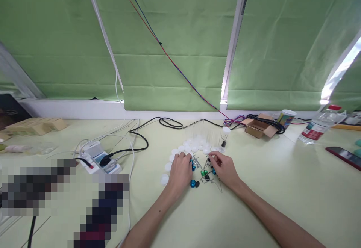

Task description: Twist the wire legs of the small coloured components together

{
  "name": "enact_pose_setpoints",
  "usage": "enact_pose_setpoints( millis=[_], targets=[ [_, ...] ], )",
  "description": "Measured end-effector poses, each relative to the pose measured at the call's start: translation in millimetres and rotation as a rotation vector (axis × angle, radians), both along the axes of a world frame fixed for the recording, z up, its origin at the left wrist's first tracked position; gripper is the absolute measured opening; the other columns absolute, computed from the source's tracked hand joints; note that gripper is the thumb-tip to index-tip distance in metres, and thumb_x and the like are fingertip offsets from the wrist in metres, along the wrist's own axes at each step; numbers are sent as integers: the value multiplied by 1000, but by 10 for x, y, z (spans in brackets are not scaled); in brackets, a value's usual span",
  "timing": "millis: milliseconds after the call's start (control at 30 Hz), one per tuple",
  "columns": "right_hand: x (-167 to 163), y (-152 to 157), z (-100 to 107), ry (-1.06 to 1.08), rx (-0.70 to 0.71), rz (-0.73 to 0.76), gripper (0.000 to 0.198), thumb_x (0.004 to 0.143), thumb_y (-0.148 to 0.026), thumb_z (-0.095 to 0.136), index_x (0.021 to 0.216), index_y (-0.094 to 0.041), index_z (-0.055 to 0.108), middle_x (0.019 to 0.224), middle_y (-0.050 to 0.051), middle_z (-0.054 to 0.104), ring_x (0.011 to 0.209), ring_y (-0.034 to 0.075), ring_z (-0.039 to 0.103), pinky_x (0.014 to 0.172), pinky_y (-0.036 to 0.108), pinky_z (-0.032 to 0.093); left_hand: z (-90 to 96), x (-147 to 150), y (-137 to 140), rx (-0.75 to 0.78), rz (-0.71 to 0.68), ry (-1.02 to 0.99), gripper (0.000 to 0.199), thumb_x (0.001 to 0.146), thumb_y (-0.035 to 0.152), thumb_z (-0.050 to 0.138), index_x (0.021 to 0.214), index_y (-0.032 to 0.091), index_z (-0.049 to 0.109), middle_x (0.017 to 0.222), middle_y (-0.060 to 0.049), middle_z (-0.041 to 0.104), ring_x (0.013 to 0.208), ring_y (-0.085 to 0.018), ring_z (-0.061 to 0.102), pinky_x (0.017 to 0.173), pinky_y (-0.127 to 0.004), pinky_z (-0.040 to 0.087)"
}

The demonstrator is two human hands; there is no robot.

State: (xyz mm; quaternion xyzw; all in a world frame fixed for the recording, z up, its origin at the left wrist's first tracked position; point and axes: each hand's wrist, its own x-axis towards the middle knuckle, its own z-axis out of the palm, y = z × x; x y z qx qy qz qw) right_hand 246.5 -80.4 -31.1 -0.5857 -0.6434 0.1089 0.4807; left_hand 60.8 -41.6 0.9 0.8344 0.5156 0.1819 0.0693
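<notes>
My left hand (182, 171) lies palm down with its fingers bent and closed; its fingertips, and anything in them, are hidden beside blue round parts (193, 166) and a row of round white caps (168, 166). My right hand (225, 168) is closed in a pinch at the right edge of the small parts; what sits between thumb and finger is too small to make out. Between the hands lie thin metal pins (197, 161), a green part (204, 173), a black round part (207, 178) and bent wire pieces (219, 184). Nearer me are a blue knob-like part (193, 183) and a black disc (197, 184).
Several clear tubes (200, 133) stand behind the parts; one capped tube (224, 141) holds dark pieces. Further right are an open cardboard box (255, 128), a cup (287, 118), a water bottle (317, 126) and a phone (344, 157). A power strip (98, 158) with cables lies left.
</notes>
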Motion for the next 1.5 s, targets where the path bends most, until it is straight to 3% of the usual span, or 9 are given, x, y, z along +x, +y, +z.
enact_pose_setpoints(
  millis=[300, 533, 733, 967, 1233, 1500],
  targets=[
    [0, -2, -11, 12, 6, -1, 26, 92, -34, 47, 92, -16, 66, 58, -2, 51, 51, 14, 46, 54, 25, 39, 8, -1, -3, 46, -24, -9, 26, 90, 10, 40, 97, 16, 66, 93, -10, 60, 89, -25, 51, 78, -35, 41],
    [-1, -17, -10, 20, 1, 0, 26, 92, -34, 47, 94, -16, 66, 58, -2, 51, 52, 15, 46, 55, 26, 40, 52, -39, 36, 177, 168, 101, 28, 92, 16, 42, 110, 15, 64, 112, -16, 55, 103, -30, 48, 84, -41, 40],
    [7, -27, -15, 22, 2, 5, 23, 92, -31, 47, 95, -17, 65, 59, -2, 50, 52, 14, 45, 55, 26, 40, 53, -19, 16, 73, 268, 238, 31, 95, 23, 40, 120, 17, 57, 111, -16, 54, 104, -32, 47, 77, -40, 41],
    [-10, -44, 4, -39, 43, 13, 18, 92, -26, 47, 97, -18, 62, 60, -3, 48, 53, 14, 45, 55, 26, 39, 33, -23, 25, 40, 246, 244, 33, 97, 23, 33, 121, 16, 54, 111, -16, 54, 100, -30, 49, 78, -39, 38],
    [-147, -158, 59, -203, 157, 137, 19, 90, -17, 51, 107, -19, 59, 81, 5, 58, 81, 21, 56, 78, 34, 47, 45, -3, 19, 12, 217, 252, 31, 95, 17, 35, 118, 16, 55, 113, -16, 55, 104, -31, 48, 82, -39, 37],
    [-240, -258, 139, -296, 84, 293, 31, 87, -25, 62, 118, -21, 57, 101, 9, 59, 97, 24, 54, 88, 39, 46, 5, -7, 20, 30, 183, 204, 32, 93, 12, 35, 117, 17, 56, 112, -16, 55, 102, -29, 48, 80, -39, 39]
  ],
)
